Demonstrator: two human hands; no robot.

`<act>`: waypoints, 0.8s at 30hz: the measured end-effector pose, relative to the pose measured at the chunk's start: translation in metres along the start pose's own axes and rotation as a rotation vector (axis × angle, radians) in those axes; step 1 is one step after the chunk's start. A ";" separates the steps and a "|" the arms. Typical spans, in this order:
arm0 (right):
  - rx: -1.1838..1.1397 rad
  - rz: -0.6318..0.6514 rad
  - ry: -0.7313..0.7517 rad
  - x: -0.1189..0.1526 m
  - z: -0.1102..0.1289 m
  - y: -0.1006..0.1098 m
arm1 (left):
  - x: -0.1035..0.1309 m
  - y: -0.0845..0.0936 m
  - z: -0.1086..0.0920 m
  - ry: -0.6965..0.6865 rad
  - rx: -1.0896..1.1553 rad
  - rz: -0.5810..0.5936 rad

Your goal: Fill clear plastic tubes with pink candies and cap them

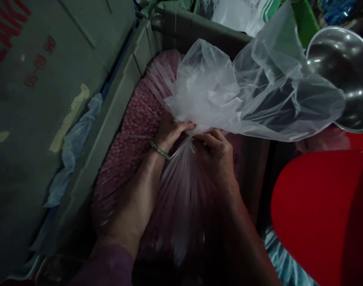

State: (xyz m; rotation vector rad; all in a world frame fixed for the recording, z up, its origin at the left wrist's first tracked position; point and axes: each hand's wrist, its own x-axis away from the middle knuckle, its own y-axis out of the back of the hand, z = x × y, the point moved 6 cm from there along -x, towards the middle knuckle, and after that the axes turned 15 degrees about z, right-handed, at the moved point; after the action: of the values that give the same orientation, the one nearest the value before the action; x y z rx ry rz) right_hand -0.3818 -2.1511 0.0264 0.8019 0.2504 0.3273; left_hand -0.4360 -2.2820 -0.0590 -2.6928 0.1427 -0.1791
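A large clear plastic bag (211, 87) full of small pink beads (142, 115) sits inside a grey-green crate (121, 79). Its neck is gathered tight, and the loose top fans out up and to the right. At the gathered neck, my left hand (173, 133) is closed around the plastic from the left, with a beaded bracelet (160, 151) on its wrist. My right hand (215, 147) pinches at the same spot from the right, fingers curled. A short strand sticks out between the hands; whether it is a tie or plastic I cannot tell.
To the right are a shiny metal bowl (344, 79) and a red plastic container (321, 206). A grey board with red lettering (29, 119) stands along the left. White plastic (235, 16) and a green item (304, 24) lie behind the crate.
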 end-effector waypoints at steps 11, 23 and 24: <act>0.257 0.165 0.009 -0.008 -0.002 -0.018 | -0.002 -0.001 0.001 -0.006 -0.014 0.043; 0.353 0.215 -0.154 -0.014 0.005 -0.033 | -0.001 -0.006 -0.001 0.054 -0.008 0.050; 0.320 0.203 -0.141 -0.013 0.004 -0.031 | -0.001 -0.006 -0.002 0.045 -0.016 0.053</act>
State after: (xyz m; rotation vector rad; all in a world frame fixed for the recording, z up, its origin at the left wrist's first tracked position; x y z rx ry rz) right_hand -0.3867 -2.1794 0.0074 1.1655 0.0887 0.4253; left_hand -0.4370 -2.2774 -0.0553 -2.6988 0.2291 -0.2229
